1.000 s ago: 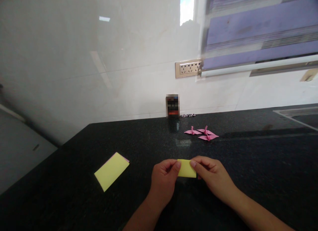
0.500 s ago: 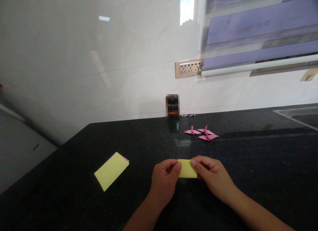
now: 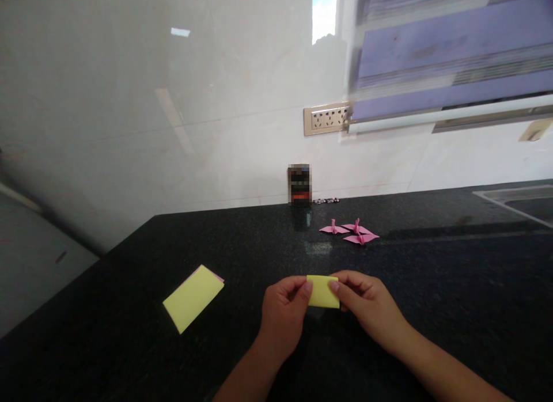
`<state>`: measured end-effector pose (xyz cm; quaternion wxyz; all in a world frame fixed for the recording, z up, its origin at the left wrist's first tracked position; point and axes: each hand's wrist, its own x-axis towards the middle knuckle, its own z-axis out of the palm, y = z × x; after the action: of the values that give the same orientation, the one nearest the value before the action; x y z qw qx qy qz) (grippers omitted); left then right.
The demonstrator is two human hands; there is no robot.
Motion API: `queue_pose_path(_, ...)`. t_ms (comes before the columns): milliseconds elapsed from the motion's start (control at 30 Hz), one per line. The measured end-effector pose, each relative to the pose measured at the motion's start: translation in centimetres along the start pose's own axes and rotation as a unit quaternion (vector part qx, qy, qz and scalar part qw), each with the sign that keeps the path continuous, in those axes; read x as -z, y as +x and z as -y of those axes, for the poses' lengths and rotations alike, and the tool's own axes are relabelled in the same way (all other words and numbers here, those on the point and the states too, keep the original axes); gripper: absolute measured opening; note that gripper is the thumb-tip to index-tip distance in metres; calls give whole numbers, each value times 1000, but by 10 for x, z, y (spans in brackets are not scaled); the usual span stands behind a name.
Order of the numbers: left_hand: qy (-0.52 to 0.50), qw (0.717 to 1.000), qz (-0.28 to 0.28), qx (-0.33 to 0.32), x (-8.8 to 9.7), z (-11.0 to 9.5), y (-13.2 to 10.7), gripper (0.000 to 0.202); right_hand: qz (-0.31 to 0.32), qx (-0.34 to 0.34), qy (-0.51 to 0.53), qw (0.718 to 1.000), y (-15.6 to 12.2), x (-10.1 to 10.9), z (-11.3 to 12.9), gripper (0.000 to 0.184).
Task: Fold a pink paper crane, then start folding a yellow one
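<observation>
A small rectangle of yellow paper (image 3: 322,292) is stretched between both hands, just over the dark countertop. My left hand (image 3: 285,310) pinches its left edge, thumb on top and fingers behind. On the other side, my right hand (image 3: 367,304) grips the right edge the same way, its thumb tip lying on the upper right part of the paper. The fingers behind the sheet are mostly hidden. Beyond the hands lie three pink paper cranes (image 3: 359,239), close together. To the left rests a larger yellow sheet stack (image 3: 193,298) with a pink edge showing beneath.
A black speckled countertop (image 3: 121,275) runs up to a pale tiled wall (image 3: 216,148). Against the wall stands a blurred dark box (image 3: 299,185) beside a small beaded strip (image 3: 326,201). A socket panel (image 3: 327,119) is above; a sink edge (image 3: 514,206) shows at right.
The small yellow paper and the hands have shifted very slightly left. My right thumb lies a little further in on the paper. Both hands keep their hold.
</observation>
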<state>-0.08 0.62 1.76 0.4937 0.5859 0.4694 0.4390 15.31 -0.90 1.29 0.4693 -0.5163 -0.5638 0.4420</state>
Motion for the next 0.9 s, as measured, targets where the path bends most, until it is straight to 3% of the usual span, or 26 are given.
queue_pose_path(333,17,1000,10,-24,-1,1,-1,26,-15,25,-46,999,0,1,-1,21)
queue_pose_path(433,71,995,29,-58,-4,0,-4,24,-39,87,-102,990,-1,1,-2,20)
queue_pose_path(533,136,983,46,-112,-6,-3,-7,21,-22,159,-167,973,-2,2,-1,11)
queue_pose_path(700,195,968,62,-148,-7,-6,-8,23,6,186,-213,959,-3,2,1,14)
queue_pose_path(900,202,967,56,-146,-7,-1,-7,20,-13,206,-212,955,-4,3,0,16)
